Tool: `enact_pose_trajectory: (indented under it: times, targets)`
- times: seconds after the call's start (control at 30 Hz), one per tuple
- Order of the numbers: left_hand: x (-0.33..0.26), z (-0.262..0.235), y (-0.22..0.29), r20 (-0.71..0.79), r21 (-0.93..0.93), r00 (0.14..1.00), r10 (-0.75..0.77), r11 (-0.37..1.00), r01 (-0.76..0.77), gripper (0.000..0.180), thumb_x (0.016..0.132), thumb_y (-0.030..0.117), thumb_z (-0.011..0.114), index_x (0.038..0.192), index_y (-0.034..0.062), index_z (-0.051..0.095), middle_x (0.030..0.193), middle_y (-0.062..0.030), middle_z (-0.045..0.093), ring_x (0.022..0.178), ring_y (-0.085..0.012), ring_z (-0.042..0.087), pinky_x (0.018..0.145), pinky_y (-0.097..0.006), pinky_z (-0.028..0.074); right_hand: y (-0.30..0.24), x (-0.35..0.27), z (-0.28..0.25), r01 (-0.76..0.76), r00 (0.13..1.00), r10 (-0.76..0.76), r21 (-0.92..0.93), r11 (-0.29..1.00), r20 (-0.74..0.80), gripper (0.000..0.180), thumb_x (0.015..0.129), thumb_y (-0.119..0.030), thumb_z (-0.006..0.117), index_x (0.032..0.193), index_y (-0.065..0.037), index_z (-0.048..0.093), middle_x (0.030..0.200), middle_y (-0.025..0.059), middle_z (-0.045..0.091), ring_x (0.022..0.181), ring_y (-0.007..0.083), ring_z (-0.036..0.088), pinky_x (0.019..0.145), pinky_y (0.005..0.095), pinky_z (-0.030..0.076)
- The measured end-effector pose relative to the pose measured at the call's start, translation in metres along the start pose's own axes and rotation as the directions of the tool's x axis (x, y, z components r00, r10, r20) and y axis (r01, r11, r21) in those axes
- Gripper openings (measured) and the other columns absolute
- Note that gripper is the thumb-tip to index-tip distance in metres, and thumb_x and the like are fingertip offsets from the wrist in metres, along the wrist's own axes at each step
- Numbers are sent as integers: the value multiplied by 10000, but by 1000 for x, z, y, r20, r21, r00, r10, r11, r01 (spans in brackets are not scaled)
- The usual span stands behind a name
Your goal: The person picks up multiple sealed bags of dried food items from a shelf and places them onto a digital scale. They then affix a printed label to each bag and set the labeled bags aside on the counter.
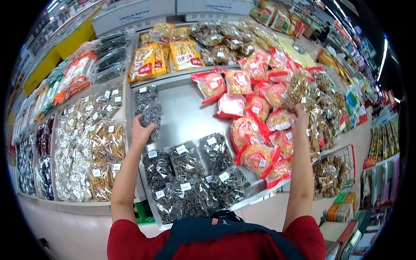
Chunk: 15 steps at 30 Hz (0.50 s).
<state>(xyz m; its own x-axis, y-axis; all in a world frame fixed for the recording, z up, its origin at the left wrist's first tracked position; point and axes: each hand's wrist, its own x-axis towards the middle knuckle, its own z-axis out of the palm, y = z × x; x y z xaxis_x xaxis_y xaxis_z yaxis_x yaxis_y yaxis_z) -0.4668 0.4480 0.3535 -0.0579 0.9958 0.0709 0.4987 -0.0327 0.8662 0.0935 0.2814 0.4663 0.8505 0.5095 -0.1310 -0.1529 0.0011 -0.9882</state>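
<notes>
My left hand (142, 131) is at the left wall of the metal display bin, thumb and fingers around the edge of a clear bag of dried black fungus (148, 108). More bags of dried black fungus (186, 190) lie in rows near me. On the right, my right hand (300, 119) has its fingers curled at the lower end of a clear bag of brown dried mushrooms (299, 89); its fingertips are partly hidden. Beside that hand is a loose pile of red-and-clear packs (256, 157) holding round, pale tan dried food.
A bare metal bin floor (184, 110) shows between the fungus and the red packs. Yellow packs (143, 63) and brown bags (221, 39) fill the far bin. Pale dried goods (73, 143) lie left. A wire basket (346, 162) with a brown bag is at the right.
</notes>
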Motion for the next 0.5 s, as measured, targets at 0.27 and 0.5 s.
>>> enact_pose_trajectory:
  times: [0.27, 0.5]
  targets:
    - [-155, 26, 117, 194, 17, 915, 353, 932, -363, 728, 654, 337, 777, 1217, 12, 449, 1173, -197, 490, 1122, -359, 456, 979, -429, 361, 90, -238, 100, -619, 397, 479, -156, 769, 783, 634, 840, -286, 710, 1347, -31, 425, 1199, 125, 585, 1006, 226, 617, 819, 339, 524]
    - [-75, 38, 31, 228, 313, 914, 337, 863, -396, 582, 773, 357, 705, 1189, 1, 508, 1131, -180, 557, 1081, -342, 506, 957, -434, 390, 118, -229, 48, -598, 600, 552, -134, 790, 579, 481, 804, -48, 696, 1240, -43, 493, 1073, 92, 630, 922, 211, 645, 803, 360, 550]
